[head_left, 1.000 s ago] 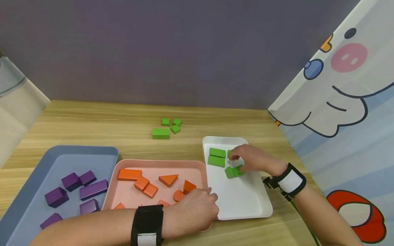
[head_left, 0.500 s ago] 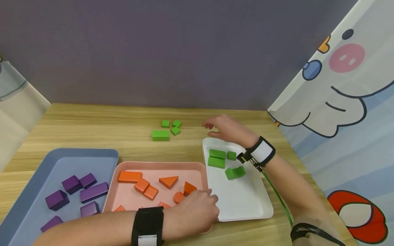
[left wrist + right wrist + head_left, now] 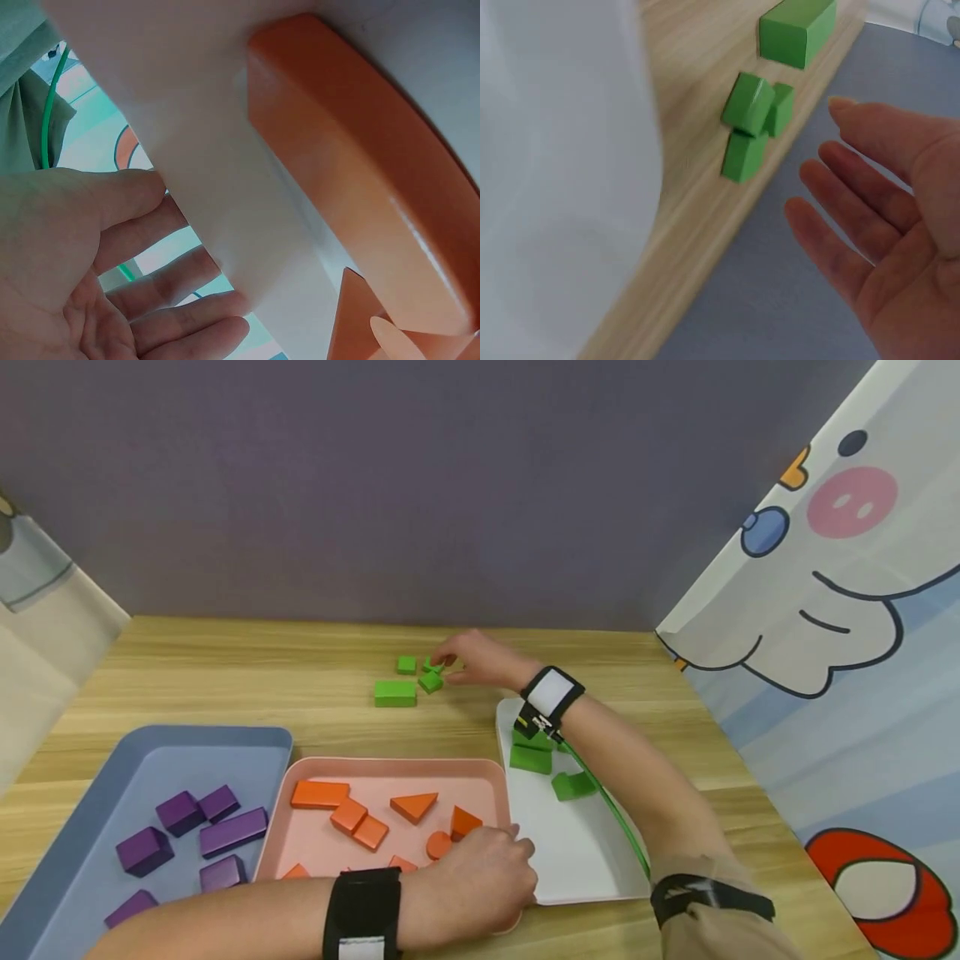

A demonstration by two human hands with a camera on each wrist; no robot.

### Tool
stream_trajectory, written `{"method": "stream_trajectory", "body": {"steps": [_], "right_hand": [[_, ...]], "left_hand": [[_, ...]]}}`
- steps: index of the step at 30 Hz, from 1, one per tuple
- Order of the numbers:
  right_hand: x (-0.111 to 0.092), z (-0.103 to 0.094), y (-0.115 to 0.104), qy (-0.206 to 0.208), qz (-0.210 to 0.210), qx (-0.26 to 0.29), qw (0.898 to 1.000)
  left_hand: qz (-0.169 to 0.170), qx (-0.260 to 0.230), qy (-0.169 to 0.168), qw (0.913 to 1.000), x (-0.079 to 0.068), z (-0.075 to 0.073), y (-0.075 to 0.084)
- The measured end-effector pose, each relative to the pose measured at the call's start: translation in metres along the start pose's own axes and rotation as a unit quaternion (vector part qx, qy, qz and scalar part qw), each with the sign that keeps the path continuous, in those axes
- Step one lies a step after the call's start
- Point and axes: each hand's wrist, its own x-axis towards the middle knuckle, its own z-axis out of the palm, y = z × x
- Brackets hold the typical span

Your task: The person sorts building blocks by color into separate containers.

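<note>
My right hand (image 3: 483,660) hovers over the table's far part, its fingertips right by several small green blocks (image 3: 431,682). A longer green block (image 3: 394,694) lies just in front of them. In the right wrist view, thumb and fingers (image 3: 836,251) stand apart with nothing between them. My left hand (image 3: 472,877) rests at the right side of the pink tray (image 3: 397,762), beside the white tray (image 3: 592,852). The left wrist view shows its loosely bent fingers (image 3: 176,319) meeting a tray edge, an orange block (image 3: 360,172) nearby.
Several green blocks (image 3: 531,759) lie in the white tray, partly covered by the right wrist. Orange blocks (image 3: 320,794) fill the pink tray. At left, a blue tray (image 3: 206,735) holds purple blocks (image 3: 232,832). A grey panel (image 3: 390,493) rises behind the table.
My right hand has left the green blocks in the white tray and moved up, then left, to the small green blocks on the table. The left hand stays in place.
</note>
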Motion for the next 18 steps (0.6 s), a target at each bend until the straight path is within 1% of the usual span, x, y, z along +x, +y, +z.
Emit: {"method": "stream_trajectory", "body": {"steps": [3,7,10,13,18], "right_hand": [[0.014,0.007,-0.002,-0.015,0.000,-0.004,1.000],[0.026,0.016,-0.007,-0.042,0.007,-0.053,0.998],[0.031,0.021,-0.009,-0.052,0.013,-0.079,0.995],[0.033,0.023,-0.010,-0.052,0.017,-0.081,0.995],[0.033,0.025,-0.010,-0.056,0.012,-0.076,0.995]], "left_hand": [[0.001,0.001,0.007,1.0000,-0.001,0.000,0.000],[0.003,0.007,0.012,0.9999,-0.001,0.000,0.000],[0.003,0.010,0.012,0.9999,-0.002,0.000,0.000],[0.005,0.014,0.014,0.9998,-0.002,-0.001,0.000],[0.008,0.014,0.013,0.9998,-0.002,-0.001,-0.001]]}}
